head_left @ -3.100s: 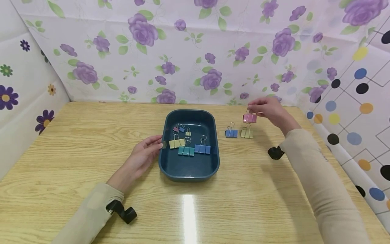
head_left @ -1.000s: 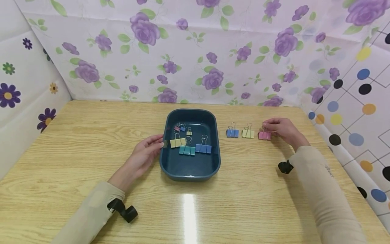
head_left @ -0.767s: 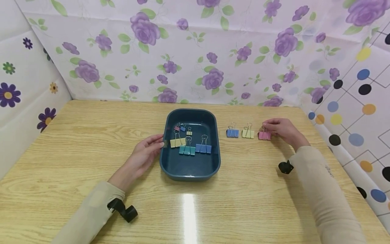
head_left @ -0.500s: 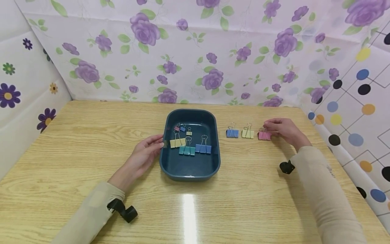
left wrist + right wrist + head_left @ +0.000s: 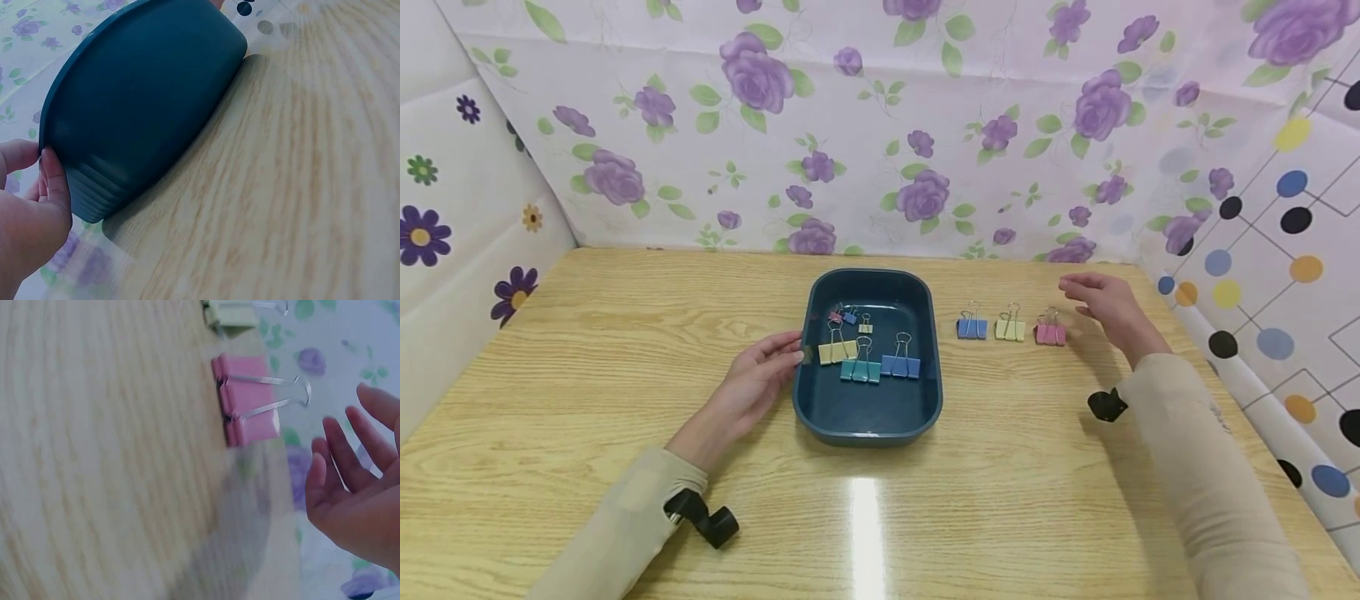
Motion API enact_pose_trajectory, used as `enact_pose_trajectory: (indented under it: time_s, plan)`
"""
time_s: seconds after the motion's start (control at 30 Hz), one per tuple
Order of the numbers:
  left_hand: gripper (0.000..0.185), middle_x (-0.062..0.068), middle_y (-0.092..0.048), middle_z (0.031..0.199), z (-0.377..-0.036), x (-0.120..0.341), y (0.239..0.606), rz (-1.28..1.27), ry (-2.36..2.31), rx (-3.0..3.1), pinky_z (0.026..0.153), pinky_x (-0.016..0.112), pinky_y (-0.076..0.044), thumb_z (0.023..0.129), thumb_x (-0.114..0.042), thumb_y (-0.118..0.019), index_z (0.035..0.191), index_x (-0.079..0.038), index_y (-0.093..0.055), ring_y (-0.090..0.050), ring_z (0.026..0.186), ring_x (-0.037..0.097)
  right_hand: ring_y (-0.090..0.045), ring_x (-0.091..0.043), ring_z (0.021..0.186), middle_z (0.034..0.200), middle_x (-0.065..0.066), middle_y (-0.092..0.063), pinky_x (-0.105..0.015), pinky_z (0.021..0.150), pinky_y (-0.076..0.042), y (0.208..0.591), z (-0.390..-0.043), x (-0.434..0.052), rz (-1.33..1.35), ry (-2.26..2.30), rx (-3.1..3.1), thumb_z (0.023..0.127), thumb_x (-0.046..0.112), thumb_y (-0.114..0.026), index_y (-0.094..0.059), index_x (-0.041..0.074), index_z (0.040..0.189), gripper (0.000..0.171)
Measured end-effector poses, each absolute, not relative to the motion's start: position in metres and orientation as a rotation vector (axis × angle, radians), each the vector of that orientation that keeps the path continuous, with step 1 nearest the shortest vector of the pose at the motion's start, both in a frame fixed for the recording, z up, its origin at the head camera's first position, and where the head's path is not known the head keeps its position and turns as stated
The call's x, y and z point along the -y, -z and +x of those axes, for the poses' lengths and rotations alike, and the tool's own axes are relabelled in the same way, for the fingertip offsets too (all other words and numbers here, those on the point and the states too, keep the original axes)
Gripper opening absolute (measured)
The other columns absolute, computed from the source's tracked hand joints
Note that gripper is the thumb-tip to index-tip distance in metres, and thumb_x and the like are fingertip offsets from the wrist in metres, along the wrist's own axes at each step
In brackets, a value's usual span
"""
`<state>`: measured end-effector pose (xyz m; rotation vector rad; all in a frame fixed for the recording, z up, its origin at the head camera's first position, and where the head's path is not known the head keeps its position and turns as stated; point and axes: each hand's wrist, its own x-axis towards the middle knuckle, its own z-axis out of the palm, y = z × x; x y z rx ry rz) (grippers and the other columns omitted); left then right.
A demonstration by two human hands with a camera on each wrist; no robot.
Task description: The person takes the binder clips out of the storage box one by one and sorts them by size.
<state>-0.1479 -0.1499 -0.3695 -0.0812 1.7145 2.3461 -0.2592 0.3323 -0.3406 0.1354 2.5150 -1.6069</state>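
My left hand (image 5: 756,377) holds the left wall of a dark teal plastic bin (image 5: 867,435); in the left wrist view, thumb and fingers (image 5: 55,178) pinch its rim. Inside sit large yellow (image 5: 837,352), teal (image 5: 861,371) and blue (image 5: 900,367) binder clips. Behind them are small pink (image 5: 835,317), blue (image 5: 850,317) and yellow (image 5: 865,328) ones. Right of the bin, medium blue (image 5: 972,329), yellow (image 5: 1010,330) and pink (image 5: 1050,335) binder clips stand in a row, handles up. My right hand (image 5: 1108,307) hovers behind and right of the pink clip (image 5: 250,400), fingers spread and holding nothing.
The wooden table (image 5: 625,333) is backed by a floral sheet (image 5: 865,125), with a dotted sheet (image 5: 1262,292) along the right and another flowered one at left. Black camera mounts (image 5: 703,517) sit on both wrists.
My right hand carried the pink binder clip over to the row's right end and stood it down. It then let go and rose slightly away. The left hand stayed on the bin.
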Motion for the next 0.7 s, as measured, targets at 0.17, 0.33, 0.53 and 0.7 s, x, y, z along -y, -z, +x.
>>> enact_pose_trajectory:
  time_s: [0.17, 0.33, 0.53, 0.7]
  plan:
    - [0.046, 0.013, -0.047, 0.126, -0.148, 0.150, 0.370, -0.081, -2.350, -1.711, 0.089, 0.019, -0.046, 0.098, 0.003, -0.050, 0.140, 0.011, -0.034, -0.051, 0.105, 0.013, -0.040, -0.025, 0.128, 0.134, -0.008, -0.047, -0.041, 0.107, -0.036, 0.328, -0.259, -0.315, 0.183, 1.654, -2.602, 0.095, 0.042, -0.059, -0.044, -0.001, 0.140, 0.064]
    - [0.046, 0.012, -0.048, 0.124, -0.148, 0.151, 0.371, -0.084, -2.348, -1.713, 0.089, 0.019, -0.046, 0.098, 0.002, -0.051, 0.140, 0.010, -0.035, -0.051, 0.105, 0.013, -0.045, -0.022, 0.120, 0.126, -0.004, -0.052, -0.041, 0.105, -0.038, 0.316, -0.258, -0.293, 0.181, 1.659, -2.667, 0.096, 0.036, -0.061, -0.049, -0.001, 0.135, 0.055]
    - [0.046, 0.014, -0.047, 0.127, -0.149, 0.150, 0.371, -0.086, -2.347, -1.713, 0.090, 0.019, -0.046, 0.098, 0.002, -0.051, 0.140, 0.010, -0.035, -0.052, 0.105, 0.013, -0.043, -0.031, 0.125, 0.135, -0.018, -0.048, -0.045, 0.106, -0.037, 0.303, -0.249, -0.267, 0.077, 1.562, -2.657, 0.098, 0.027, -0.059, -0.050, -0.003, 0.135, 0.049]
    - [0.046, 0.014, -0.047, 0.128, -0.149, 0.150, 0.371, -0.077, -2.353, -1.707, 0.090, 0.019, -0.046, 0.097, 0.003, -0.051, 0.140, 0.010, -0.035, -0.052, 0.107, 0.013, -0.044, -0.031, 0.126, 0.135, -0.019, -0.050, -0.045, 0.105, -0.037, 0.295, -0.239, -0.243, -0.034, 1.535, -2.610, 0.098, 0.024, -0.059, -0.051, -0.002, 0.135, 0.046]
